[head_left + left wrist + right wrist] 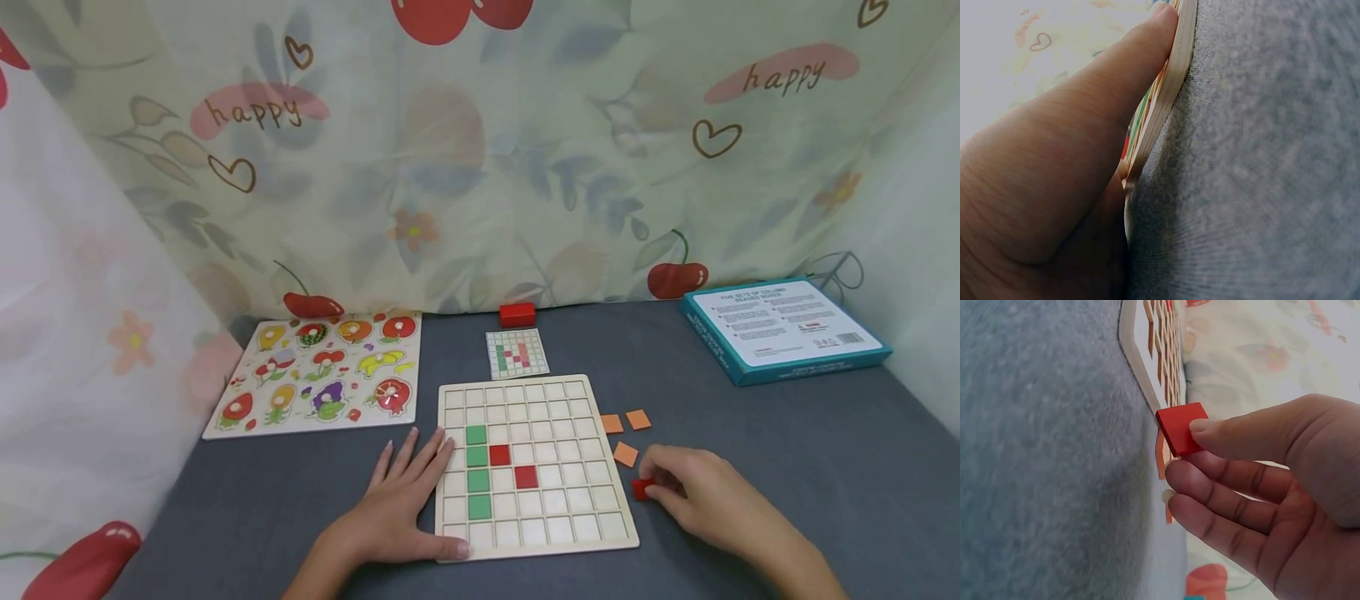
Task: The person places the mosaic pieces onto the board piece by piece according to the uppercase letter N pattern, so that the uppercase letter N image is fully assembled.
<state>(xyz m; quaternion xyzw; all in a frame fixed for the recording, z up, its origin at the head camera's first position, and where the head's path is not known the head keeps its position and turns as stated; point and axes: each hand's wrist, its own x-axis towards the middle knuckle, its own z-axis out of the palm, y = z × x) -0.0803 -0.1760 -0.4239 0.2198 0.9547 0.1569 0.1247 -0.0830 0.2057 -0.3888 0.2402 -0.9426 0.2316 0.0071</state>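
Note:
A wooden grid board (558, 532) lies on the dark table, with several green tiles (477, 480) in one column and two red tiles (526, 477) to their right. My left hand (401, 504) rests spread at the board's left edge, its thumb on the near left corner; the left wrist view shows that thumb (1116, 75) along the board's rim. Just right of the board, my right hand (697, 492) pinches a red square tile (1180, 428) between thumb and fingers. Three orange tiles (626, 454) lie beside the board, close to this hand.
Behind the board lies a small pattern card (517, 354), with a red block (517, 315) beyond it. A fruit puzzle board (318, 375) is at the back left. At the back right lies a teal-edged box (787, 329). A printed curtain (480, 183) hangs behind the table.

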